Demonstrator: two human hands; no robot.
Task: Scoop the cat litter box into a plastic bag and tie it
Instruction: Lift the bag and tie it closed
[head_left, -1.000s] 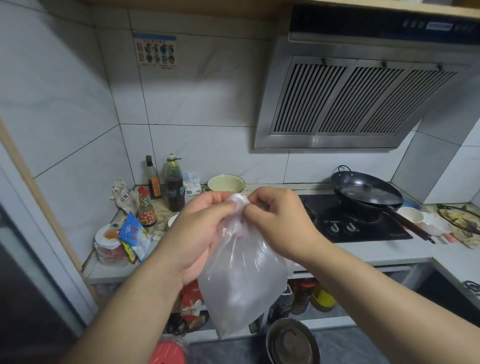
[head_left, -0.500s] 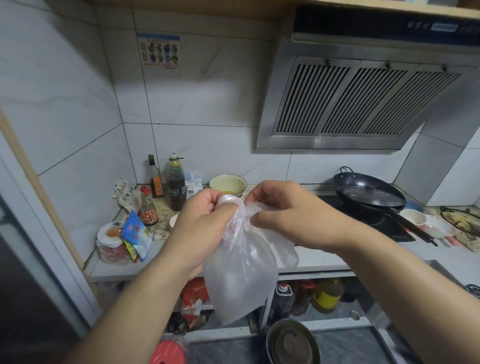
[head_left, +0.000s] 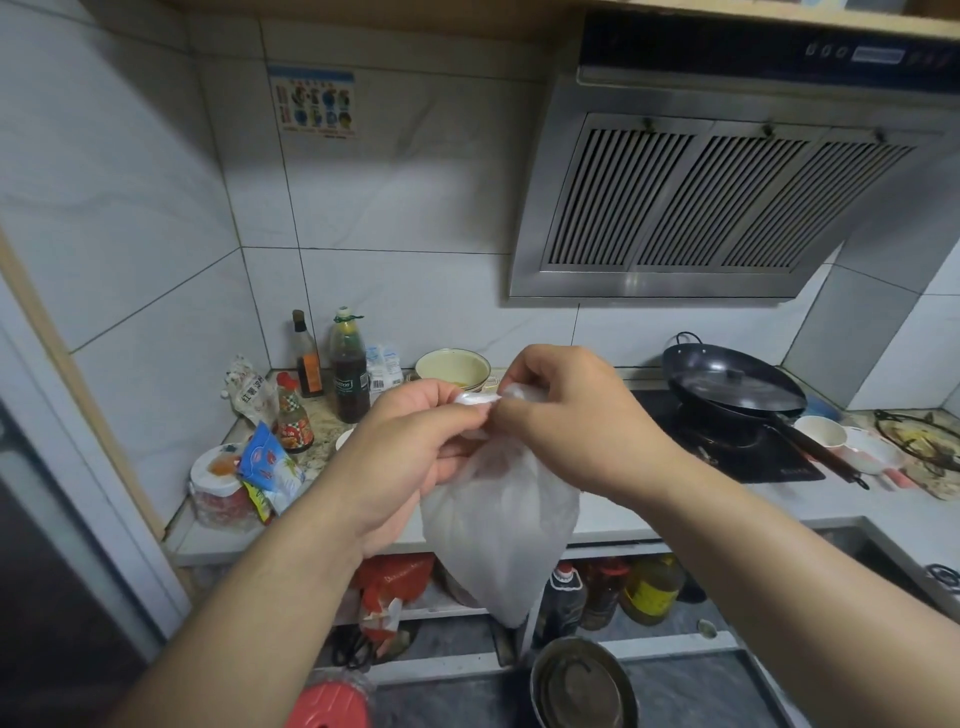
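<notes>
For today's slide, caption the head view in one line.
Both hands, left hand and right hand, pinch a clear plastic bag's twisted neck above a cluttered kitchen counter.

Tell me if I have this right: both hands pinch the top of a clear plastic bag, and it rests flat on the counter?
Not quite. Both the left hand and right hand pinch the plastic bag, but the head view shows it hanging in the air before the counter, not resting on it.

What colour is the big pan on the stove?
The lidded wok pan is black, seen in the head view.
</notes>
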